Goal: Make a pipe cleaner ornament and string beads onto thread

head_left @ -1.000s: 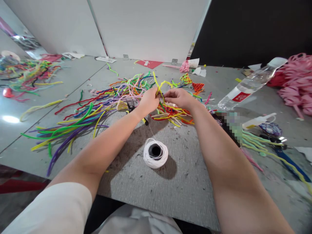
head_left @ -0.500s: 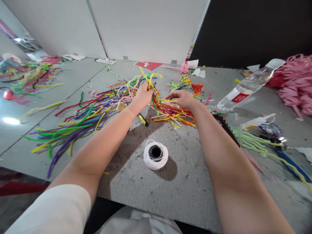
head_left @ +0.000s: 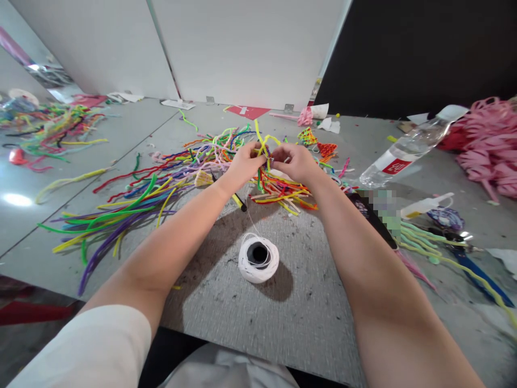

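Above the bench [head_left: 315, 323], yellow stems [head_left: 263, 144] — your left hand [head_left: 245, 164] pinches them; your right hand [head_left: 298, 163] is back alongside, fingers curled nearly closed, hold unclear — so likely two-handed again.

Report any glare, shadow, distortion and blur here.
Head view: white glare spot on the gray tabletop, far left; head view: the spool of white string casts a shadow to its right; head view: the water bottle leans outward, probably wide-angle distortion; head view: fine detail on the yellow pipe cleaner is soft.
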The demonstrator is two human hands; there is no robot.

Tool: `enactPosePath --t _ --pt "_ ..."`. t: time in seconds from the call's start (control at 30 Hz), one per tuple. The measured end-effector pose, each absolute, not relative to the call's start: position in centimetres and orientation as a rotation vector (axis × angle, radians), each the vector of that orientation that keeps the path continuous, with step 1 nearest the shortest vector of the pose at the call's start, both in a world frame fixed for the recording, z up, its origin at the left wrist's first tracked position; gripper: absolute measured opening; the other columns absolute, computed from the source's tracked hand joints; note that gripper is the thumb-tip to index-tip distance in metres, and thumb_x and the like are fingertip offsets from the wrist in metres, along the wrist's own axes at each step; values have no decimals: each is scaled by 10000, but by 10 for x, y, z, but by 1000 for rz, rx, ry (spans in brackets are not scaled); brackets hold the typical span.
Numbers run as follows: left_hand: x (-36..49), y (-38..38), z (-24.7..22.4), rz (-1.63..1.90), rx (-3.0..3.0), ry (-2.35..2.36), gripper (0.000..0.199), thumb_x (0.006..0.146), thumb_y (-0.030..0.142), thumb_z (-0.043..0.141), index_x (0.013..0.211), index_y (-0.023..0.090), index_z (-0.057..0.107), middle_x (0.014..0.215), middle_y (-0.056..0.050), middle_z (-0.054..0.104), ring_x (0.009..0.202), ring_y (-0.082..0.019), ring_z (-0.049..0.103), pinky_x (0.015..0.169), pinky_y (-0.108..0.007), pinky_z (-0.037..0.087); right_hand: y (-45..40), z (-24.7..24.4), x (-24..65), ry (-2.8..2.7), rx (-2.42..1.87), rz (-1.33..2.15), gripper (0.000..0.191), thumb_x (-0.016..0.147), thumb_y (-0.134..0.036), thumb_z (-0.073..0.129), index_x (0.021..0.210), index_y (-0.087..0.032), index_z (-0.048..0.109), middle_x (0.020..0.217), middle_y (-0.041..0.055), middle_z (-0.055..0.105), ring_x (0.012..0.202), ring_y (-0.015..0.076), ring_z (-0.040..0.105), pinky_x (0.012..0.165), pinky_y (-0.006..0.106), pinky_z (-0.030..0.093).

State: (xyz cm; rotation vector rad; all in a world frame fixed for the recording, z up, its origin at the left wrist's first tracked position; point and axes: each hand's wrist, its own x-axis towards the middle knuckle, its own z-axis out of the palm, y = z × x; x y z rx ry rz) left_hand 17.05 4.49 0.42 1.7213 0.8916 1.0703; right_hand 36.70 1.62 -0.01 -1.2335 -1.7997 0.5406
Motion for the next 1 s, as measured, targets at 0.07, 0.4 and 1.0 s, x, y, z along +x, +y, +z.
enactPosePath --t 0.07,0.4,1.0 --pt "170 45 4 1059 1725 806 282 926 81 624 1167 176 734 1088 -75 794 985 -179 730 912 -326 582 19 -3 368 -1784 -1254 515 254 788 -337 827 998 -210 762 888 51 781 817 218 687 804 378 561" --pt "167 39 9 892 1612 632 464 882 79 623 1315 188 748 1214 -91 820 1072 -202 768 951 -358 606 21 -7 375 -1732 -1171 410 151 876 -350 729 910 -226 807 998 73 814 983 281 742 847 402 565" --pt "167 44 0 997 1400 552 532 858 109 762 1378 202 700 837 10 721 703 -118 636 709 -263 490 6 8 377 -1698 -1161 957 459 748 -541 884 1037 -231 704 939 54 771 879 239 693 790 382 561"
